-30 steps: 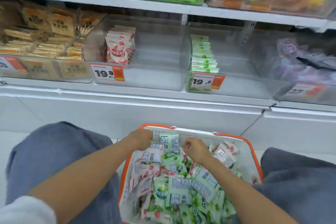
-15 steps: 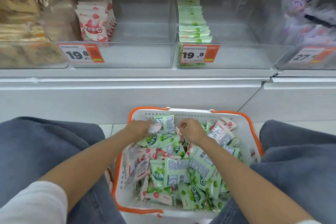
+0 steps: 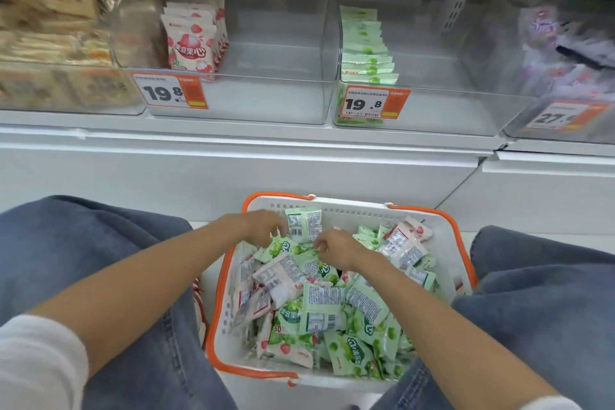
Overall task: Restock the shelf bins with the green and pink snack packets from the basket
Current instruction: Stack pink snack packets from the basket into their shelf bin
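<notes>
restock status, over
Left hand pinches upright green packet at far end of basket. Right hand fingers curled on pile, grip unclear. Pink bin, green bin: one row each. Nothing in the way.

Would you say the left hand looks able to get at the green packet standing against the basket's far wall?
Probably yes: the left hand is right beside that green packet, with nothing covering it.

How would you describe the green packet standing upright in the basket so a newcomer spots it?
Start at the white basket with orange handles below the shelf bins. Against its far wall, the left hand holds one green packet upright, barcode side showing; the other packets lie heaped.
</notes>
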### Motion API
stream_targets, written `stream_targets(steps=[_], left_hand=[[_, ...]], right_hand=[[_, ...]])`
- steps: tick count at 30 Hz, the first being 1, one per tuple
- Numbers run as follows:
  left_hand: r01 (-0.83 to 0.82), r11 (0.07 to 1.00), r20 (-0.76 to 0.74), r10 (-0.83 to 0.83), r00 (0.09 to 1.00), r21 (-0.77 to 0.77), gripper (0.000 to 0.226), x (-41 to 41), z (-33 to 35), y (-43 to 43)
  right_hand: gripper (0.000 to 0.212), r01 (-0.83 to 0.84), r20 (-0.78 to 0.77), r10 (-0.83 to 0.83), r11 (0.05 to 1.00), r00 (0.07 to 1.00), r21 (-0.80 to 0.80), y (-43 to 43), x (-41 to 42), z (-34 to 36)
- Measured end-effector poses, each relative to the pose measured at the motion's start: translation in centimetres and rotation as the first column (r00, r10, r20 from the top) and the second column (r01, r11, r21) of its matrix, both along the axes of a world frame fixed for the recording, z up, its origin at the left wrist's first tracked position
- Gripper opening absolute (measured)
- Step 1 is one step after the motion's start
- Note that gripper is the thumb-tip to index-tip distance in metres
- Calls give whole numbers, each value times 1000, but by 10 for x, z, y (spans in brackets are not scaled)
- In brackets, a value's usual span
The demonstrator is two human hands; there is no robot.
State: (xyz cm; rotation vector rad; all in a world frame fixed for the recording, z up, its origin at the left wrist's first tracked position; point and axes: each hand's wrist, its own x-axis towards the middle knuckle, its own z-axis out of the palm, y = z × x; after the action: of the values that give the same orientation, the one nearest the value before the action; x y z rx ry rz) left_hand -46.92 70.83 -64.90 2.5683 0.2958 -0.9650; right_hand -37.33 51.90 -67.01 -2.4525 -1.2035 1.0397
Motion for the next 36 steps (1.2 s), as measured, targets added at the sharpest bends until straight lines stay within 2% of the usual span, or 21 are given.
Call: stream_targets(steps=[3,5,7,9,12,13,15,18,23,25,26,28,31,33,34,36], left_hand=[[78,997,-265,-70,962,19,95,-23,-36,-13],[46,999,-269,-37,962,26,112,-35,-58,-21],[43,995,-143,-30,989,88,105,-41,-69,-27],[32,992,-1,-32,999,123,82,-41,-72,-27],[-36,999,84,37,996,-16,39,-34,-69,-20],[-57,997,97,61,993,-44,32,-29,-62,-19],[-113,988,135,126,983,-102,33,-17,-50,-14],[-162,972,182,193,964,-170,55,-1,-27,-4],[-206,978,208,210,955,-40,62,11,17,9],[-275,961,252,268,930,-10,68,13,27,13],[-329,944,298,325,898,-39,69,13,32,13],[-458,867,411,497,764,-196,64,13,42,12],[-597,630,466,774,429,-497,59,20,60,15],[-622,450,395,888,236,-641,70,24,75,19],[-607,360,324,930,173,-709,70,26,82,22],[-523,245,193,969,154,-816,52,29,99,23]], right_hand=[[31,63,-11,-63,998,998,-21,-10,10,-9],[31,98,-24,-98,995,995,-3,-9,14,-9],[31,104,-34,-103,994,994,19,-4,13,-8],[31,97,-34,-96,995,995,24,1,9,-7],[33,116,-94,-112,993,989,29,8,1,-5],[35,137,-139,-130,990,982,38,10,-2,-3],[42,175,-244,-158,983,957,51,16,-7,4],[55,180,-375,-166,984,912,2,22,-8,19],[72,194,-582,-152,981,799,10,24,-4,39],[63,238,-526,-162,968,835,81,26,-7,45],[51,288,-486,-186,947,854,144,28,-8,49],[31,441,-536,-252,859,806,258,33,-5,57],[28,628,-733,-257,723,630,287,42,8,77],[35,661,-786,-211,685,581,306,51,14,95],[37,670,-793,-196,670,576,321,56,14,105],[39,664,-786,-172,656,594,358,70,14,124]])
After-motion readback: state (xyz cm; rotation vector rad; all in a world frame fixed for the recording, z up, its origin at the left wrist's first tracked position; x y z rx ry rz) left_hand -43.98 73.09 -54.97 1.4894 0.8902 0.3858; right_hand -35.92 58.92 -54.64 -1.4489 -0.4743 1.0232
